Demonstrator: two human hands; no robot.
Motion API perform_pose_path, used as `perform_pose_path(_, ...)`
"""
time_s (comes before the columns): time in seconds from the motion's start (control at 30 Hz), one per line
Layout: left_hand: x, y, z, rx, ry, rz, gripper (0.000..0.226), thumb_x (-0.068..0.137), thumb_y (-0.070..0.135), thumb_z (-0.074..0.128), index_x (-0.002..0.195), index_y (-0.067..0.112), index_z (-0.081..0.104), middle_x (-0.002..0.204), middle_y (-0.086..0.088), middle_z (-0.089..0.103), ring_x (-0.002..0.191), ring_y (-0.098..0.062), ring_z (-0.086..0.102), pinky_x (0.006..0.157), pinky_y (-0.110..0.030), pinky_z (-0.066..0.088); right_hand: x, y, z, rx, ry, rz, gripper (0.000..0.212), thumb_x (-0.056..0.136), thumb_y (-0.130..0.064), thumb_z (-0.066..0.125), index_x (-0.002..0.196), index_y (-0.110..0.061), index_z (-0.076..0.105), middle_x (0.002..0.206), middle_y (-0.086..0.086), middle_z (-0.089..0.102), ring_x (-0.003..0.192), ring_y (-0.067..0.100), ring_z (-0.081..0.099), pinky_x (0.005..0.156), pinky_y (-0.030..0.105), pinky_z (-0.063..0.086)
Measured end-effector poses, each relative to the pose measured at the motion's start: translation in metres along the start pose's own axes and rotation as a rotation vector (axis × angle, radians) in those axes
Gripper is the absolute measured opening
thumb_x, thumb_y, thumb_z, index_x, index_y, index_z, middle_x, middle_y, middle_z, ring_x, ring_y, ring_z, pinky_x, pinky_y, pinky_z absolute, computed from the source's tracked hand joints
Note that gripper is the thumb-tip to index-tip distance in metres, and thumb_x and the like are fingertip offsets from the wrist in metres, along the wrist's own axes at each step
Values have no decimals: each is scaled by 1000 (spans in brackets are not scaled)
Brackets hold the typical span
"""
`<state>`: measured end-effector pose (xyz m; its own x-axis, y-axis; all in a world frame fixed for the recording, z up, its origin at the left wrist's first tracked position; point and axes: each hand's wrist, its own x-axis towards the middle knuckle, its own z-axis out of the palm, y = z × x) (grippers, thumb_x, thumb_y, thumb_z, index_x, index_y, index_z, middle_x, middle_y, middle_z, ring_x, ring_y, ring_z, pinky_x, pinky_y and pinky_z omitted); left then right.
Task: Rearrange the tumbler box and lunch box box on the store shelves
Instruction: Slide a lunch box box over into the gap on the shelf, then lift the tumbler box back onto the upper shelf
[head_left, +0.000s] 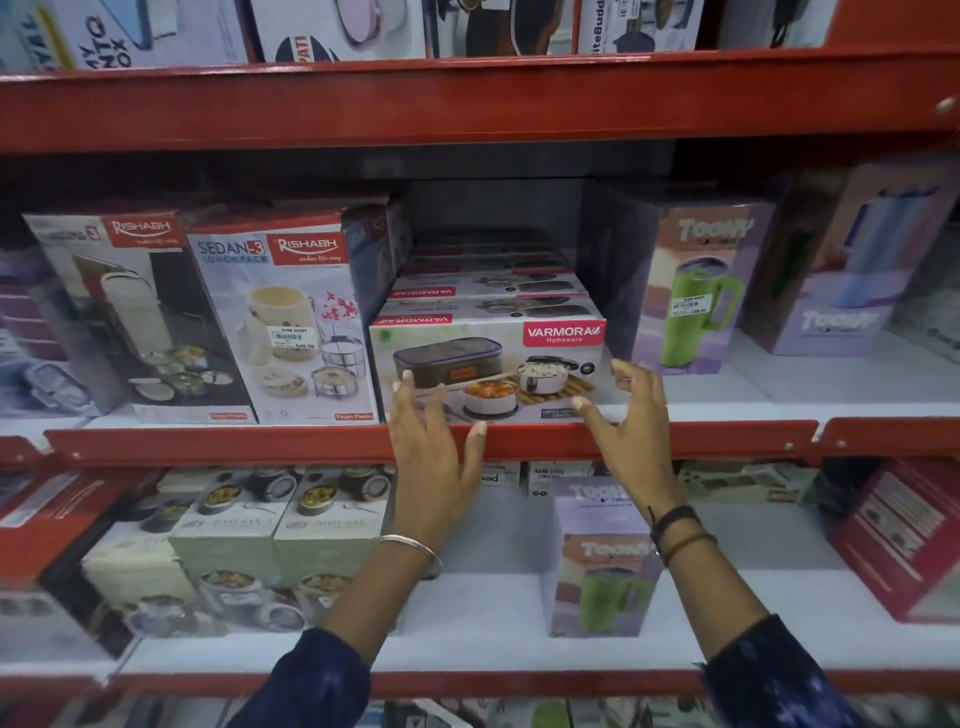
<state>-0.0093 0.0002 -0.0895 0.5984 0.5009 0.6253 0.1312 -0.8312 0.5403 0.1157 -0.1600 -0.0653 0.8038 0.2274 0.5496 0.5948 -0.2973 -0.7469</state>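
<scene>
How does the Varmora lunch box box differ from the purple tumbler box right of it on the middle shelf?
The Varmora box lies low and wide, white; the tumbler box stands tall, purple. Varmora pictures steel containers and a bag; the tumbler box, a green mug. Both face front.

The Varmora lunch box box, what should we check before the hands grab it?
1. White Varmora lunch box box faces front, upright: ok.
2. Left hand open at its left edge: ok.
3. Right hand open at its right edge: ok.
4. Firm grip on box: not ok, not yet gripped.
5. Gap to the purple tumbler box on the right: ok.
6. Weight of box: cannot tell.
</scene>
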Motion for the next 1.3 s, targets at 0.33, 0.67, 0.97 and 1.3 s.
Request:
perform_pose_path(0.33,-89,6,64,-385,-163,-73,31,93,24,46,118,6,48,127,-9,42,115,2,39,108,-25,35,-91,91,-42,249,109,271,21,96,-22,51,116,-17,55,122,10,57,98,6,54,80,18,43)
perform_pose_path(0.67,-130,-1,133,-339,-599,-337,60,92,1,49,145,2,22,148,-19,34,128,-26,44,113,-41,34,-124,173,-33,305,-356,532,48,93,-10,55,138,-16,39,134,3,50,127,23,47,105,39,43)
perform_pose_path(0.97,-145,11,127,-322,-431,-433,41,93,-2,50,133,4,49,124,-22,64,114,-33,61,93,-25,42,-144,177,-50,324,-337,438,48,91,5,50,131,-22,48,135,3,54,127,22,52,101,24,47)
perform_pose_path(1.3,-145,53,58,-583,-190,-407,36,89,19,64,125,12,60,121,-8,67,107,-16,65,85,-14,53,-146,100,-95,428,-145,246,40,93,-9,54,131,-23,51,137,-6,52,120,-4,53,98,16,45)
